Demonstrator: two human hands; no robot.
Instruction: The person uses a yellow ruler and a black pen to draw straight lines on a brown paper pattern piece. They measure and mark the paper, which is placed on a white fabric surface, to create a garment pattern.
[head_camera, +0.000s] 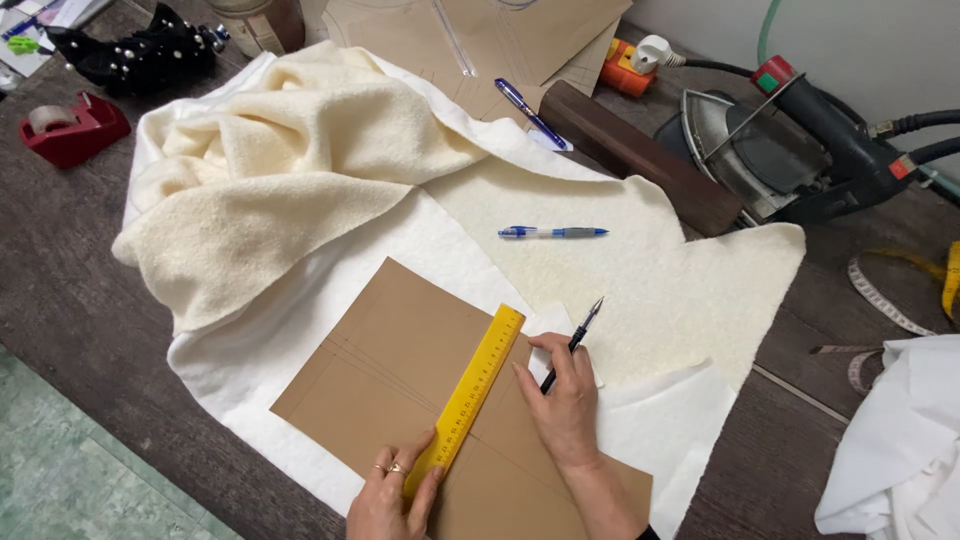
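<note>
A brown paper pattern piece (400, 370) with drawn lines lies on cream fleece fabric (300, 170) and its white backing spread over the table. A yellow ruler (470, 395) lies slanted across the pattern. My left hand (390, 495) presses the ruler's near end with its fingertips. My right hand (565, 400) rests on the pattern beside the ruler and holds a black pen (575, 342), its tip pointing up and away over the fabric.
A blue pen (553, 232) lies on the fabric; another blue pen (530, 112) lies near more brown paper (480, 40). A red tape dispenser (70, 125) sits at left, an iron (790, 150) and dark wooden block (640, 155) at right, and a measuring tape (900, 300) and white cloth (900, 440) at the right edge.
</note>
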